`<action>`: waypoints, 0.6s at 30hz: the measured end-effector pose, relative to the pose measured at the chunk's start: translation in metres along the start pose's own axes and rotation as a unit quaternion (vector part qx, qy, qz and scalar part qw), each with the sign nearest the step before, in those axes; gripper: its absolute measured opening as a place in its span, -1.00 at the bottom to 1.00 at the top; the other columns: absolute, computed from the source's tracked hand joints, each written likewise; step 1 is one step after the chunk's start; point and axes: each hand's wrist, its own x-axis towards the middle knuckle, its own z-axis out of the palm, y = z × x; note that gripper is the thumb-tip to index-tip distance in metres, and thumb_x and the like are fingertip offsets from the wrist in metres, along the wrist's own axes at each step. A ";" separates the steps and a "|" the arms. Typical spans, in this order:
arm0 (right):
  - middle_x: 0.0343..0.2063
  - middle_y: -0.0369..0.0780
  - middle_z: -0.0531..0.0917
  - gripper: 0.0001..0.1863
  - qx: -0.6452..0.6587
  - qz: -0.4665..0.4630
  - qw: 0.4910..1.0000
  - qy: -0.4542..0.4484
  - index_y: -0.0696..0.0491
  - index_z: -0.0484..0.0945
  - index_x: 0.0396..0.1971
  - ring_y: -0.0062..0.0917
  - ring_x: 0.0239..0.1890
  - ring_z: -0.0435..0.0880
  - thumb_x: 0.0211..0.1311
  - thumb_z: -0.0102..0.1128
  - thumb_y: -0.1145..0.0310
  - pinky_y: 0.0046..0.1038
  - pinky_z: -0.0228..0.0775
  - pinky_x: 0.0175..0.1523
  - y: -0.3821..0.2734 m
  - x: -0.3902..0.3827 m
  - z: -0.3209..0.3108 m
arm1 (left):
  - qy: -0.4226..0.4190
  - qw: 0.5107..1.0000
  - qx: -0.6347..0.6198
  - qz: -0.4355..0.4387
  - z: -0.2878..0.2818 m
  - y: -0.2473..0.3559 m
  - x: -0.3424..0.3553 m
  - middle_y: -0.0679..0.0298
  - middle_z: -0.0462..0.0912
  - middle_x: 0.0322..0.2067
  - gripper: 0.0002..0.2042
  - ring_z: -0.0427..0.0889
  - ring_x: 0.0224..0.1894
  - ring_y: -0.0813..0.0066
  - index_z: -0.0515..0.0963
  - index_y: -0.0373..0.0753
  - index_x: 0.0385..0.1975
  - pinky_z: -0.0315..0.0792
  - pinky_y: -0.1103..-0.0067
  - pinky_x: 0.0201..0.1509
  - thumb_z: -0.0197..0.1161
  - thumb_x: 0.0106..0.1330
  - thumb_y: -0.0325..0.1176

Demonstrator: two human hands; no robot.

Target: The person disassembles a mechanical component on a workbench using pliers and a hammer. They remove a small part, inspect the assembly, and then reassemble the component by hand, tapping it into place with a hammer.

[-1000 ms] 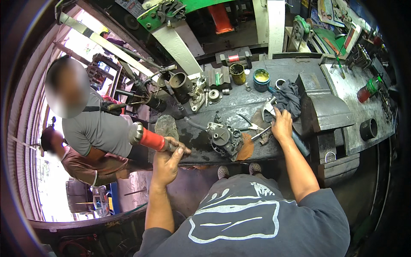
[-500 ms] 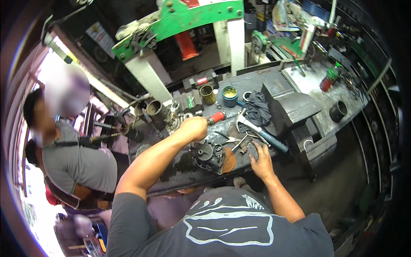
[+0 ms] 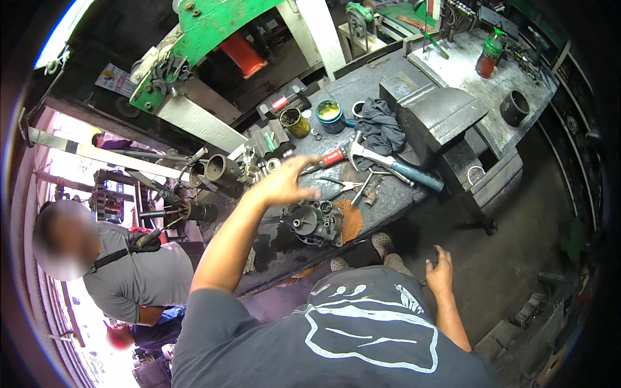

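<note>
Over the bench my left hand (image 3: pixel 284 184) is open, its fingers spread and slightly blurred. Just past its fingers lies a red-handled tool (image 3: pixel 333 157). Below that hand sits a round metal machine housing (image 3: pixel 312 220) with a central shaft, beside an orange-brown rag or leather piece (image 3: pixel 351 221). My right hand (image 3: pixel 440 271) hangs beyond the bench's front edge, above the floor, open and holding nothing. Pliers (image 3: pixel 346 185) and a claw hammer (image 3: pixel 394 165) with a blue handle lie to the right of the housing.
A bench vise-like steel block (image 3: pixel 440 116) stands to the right. At the back are a yellowish can (image 3: pixel 295 123), a blue tub (image 3: pixel 330 116) and a dark cloth (image 3: pixel 380 126). A person in a grey shirt (image 3: pixel 136 265) is at the left. A bottle (image 3: pixel 490 55) stands far right.
My left hand was closed by the red-handled tool; now it is open and has drawn back from it. My right hand has left the tools and moved right, off the bench. The view has turned.
</note>
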 end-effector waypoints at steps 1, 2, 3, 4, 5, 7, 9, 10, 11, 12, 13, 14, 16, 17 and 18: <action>0.05 0.07 0.69 -0.52 0.004 -0.010 0.999 -0.041 0.15 0.62 0.20 0.00 0.12 0.69 0.26 0.41 0.52 -0.13 0.54 0.26 -0.004 0.009 0.003 | -0.051 0.999 0.010 -0.016 -0.002 0.020 -0.023 -0.06 0.53 0.37 -0.07 0.45 0.47 -0.08 0.41 -0.16 0.47 0.32 0.16 0.60 0.70 0.07 -0.04; -0.03 0.05 0.73 -0.57 0.007 -0.013 0.996 -0.084 0.16 0.65 0.15 -0.05 0.02 0.74 0.27 0.41 0.50 -0.15 0.58 0.19 -0.011 0.023 0.008 | -0.073 0.997 0.012 0.008 0.001 0.038 -0.043 -0.06 0.52 0.40 -0.01 0.44 0.49 -0.08 0.42 -0.14 0.47 0.30 0.16 0.62 0.75 -0.03 -0.04; -0.11 0.02 0.77 -0.63 0.007 -0.005 0.992 -0.128 0.17 0.69 0.09 -0.10 -0.09 0.79 0.29 0.42 0.47 -0.17 0.62 0.11 -0.019 0.038 0.013 | -0.086 0.993 0.081 -0.011 0.011 0.052 -0.058 -0.04 0.52 0.38 0.01 0.43 0.48 -0.07 0.43 -0.13 0.47 0.30 0.15 0.61 0.77 -0.07 -0.07; -0.22 0.03 0.81 -0.72 0.027 -0.037 0.987 -0.154 0.19 0.73 -0.06 -0.10 -0.14 0.82 0.29 0.44 0.38 -0.15 0.64 0.06 -0.031 0.049 0.023 | -0.092 0.985 0.145 -0.018 0.023 0.061 -0.069 -0.03 0.53 0.37 0.03 0.43 0.48 -0.07 0.44 -0.12 0.46 0.31 0.14 0.60 0.80 -0.12 -0.10; -0.16 0.07 0.81 -0.67 0.007 -0.068 0.971 -0.228 0.18 0.73 -0.05 -0.08 -0.07 0.83 0.31 0.46 0.29 -0.14 0.63 0.07 -0.043 0.063 0.031 | -0.059 0.991 0.114 -0.023 0.035 0.064 -0.074 0.01 0.58 0.29 -0.02 0.52 0.41 -0.03 0.49 -0.10 0.40 0.44 0.16 0.50 0.79 -0.16 -0.09; -0.18 0.07 0.82 -0.58 -0.013 -0.061 0.915 -0.399 0.19 0.74 -0.01 -0.04 -0.08 0.82 0.41 0.43 0.11 -0.12 0.62 0.07 -0.074 0.086 0.057 | 0.005 0.989 0.144 -0.046 0.056 0.061 -0.077 0.05 0.61 0.25 -0.05 0.58 0.34 -0.01 0.52 -0.10 0.36 0.53 0.19 0.40 0.78 -0.17 -0.09; 0.03 0.12 0.77 -0.44 -0.002 -0.170 0.864 -0.473 0.17 0.71 0.13 -0.05 0.13 0.75 0.56 0.23 -0.07 -0.08 0.55 0.24 -0.108 0.096 0.089 | 0.066 0.981 0.174 -0.053 0.069 0.056 -0.078 0.12 0.66 0.16 -0.14 0.70 0.19 0.02 0.58 -0.10 0.26 0.64 0.26 0.24 0.77 -0.17 -0.08; 0.11 0.16 0.72 -0.36 0.014 -0.180 0.851 -0.493 0.18 0.68 0.19 -0.06 0.22 0.70 0.59 0.15 -0.16 -0.10 0.50 0.32 -0.124 0.097 0.106 | 0.076 0.981 0.163 -0.076 0.074 0.054 -0.077 0.13 0.67 0.14 -0.15 0.71 0.17 0.02 0.59 -0.11 0.25 0.65 0.25 0.23 0.77 -0.17 -0.09; -0.06 0.07 0.79 -0.34 0.020 -0.248 0.854 -0.457 0.20 0.70 0.09 -0.12 0.05 0.77 0.61 0.09 -0.19 -0.14 0.57 0.19 -0.139 0.093 0.124 | 0.089 0.979 0.155 -0.101 0.078 0.054 -0.077 0.13 0.67 0.12 -0.16 0.72 0.14 0.01 0.60 -0.11 0.24 0.65 0.25 0.22 0.77 -0.17 -0.09; -0.25 -0.04 0.81 -0.41 0.003 -0.182 0.822 -0.540 0.20 0.69 -0.04 -0.20 -0.14 0.79 0.64 0.10 -0.13 -0.16 0.60 0.04 -0.152 0.101 0.139 | 0.082 0.974 0.149 -0.147 0.080 0.055 -0.078 0.14 0.68 0.11 -0.17 0.73 0.12 0.01 0.60 -0.11 0.23 0.65 0.25 0.21 0.77 -0.16 -0.10; -0.33 -0.10 0.79 -0.45 0.044 -0.111 0.837 -0.534 0.19 0.68 -0.09 -0.25 -0.21 0.77 0.64 0.11 -0.10 -0.18 0.60 -0.03 -0.160 0.099 0.151 | 0.112 0.972 0.142 -0.150 0.083 0.057 -0.078 0.13 0.69 0.06 -0.21 0.76 0.07 0.02 0.62 -0.12 0.20 0.65 0.25 0.17 0.77 -0.14 -0.11; -0.41 -0.15 0.77 -0.48 0.090 -0.045 0.840 -0.534 0.18 0.67 -0.14 -0.30 -0.28 0.76 0.64 0.13 -0.07 -0.21 0.59 -0.09 -0.166 0.099 0.159 | 0.146 0.969 0.144 -0.141 0.084 0.061 -0.081 0.13 0.69 0.06 -0.21 0.75 0.07 0.02 0.62 -0.12 0.20 0.66 0.25 0.17 0.77 -0.14 -0.11; -0.33 -0.09 0.80 -0.51 0.095 -0.081 0.848 -0.516 0.19 0.67 -0.07 -0.20 -0.21 0.79 0.62 0.17 -0.03 -0.17 0.61 -0.02 -0.172 0.099 0.160 | 0.187 0.960 0.146 -0.149 0.090 0.067 -0.086 0.12 0.69 0.06 -0.22 0.75 0.06 0.01 0.62 -0.13 0.20 0.66 0.24 0.16 0.77 -0.13 -0.12; -0.29 -0.05 0.82 -0.52 0.070 -0.074 0.858 -0.504 0.20 0.67 -0.03 -0.15 -0.17 0.80 0.62 0.18 -0.01 -0.15 0.61 0.01 -0.175 0.101 0.154 | 0.191 0.957 0.125 -0.179 0.091 0.068 -0.091 0.11 0.71 0.08 -0.22 0.75 0.10 0.02 0.63 -0.17 0.19 0.65 0.28 0.22 0.78 -0.13 -0.11; -0.24 -0.01 0.82 -0.52 0.087 -0.150 0.863 -0.475 0.20 0.66 0.02 -0.09 -0.13 0.80 0.60 0.20 0.00 -0.12 0.61 0.05 -0.177 0.098 0.144 | 0.199 0.947 0.097 -0.231 0.095 0.070 -0.100 0.09 0.73 0.07 -0.22 0.76 0.12 0.05 0.64 -0.21 0.17 0.63 0.29 0.25 0.79 -0.13 -0.13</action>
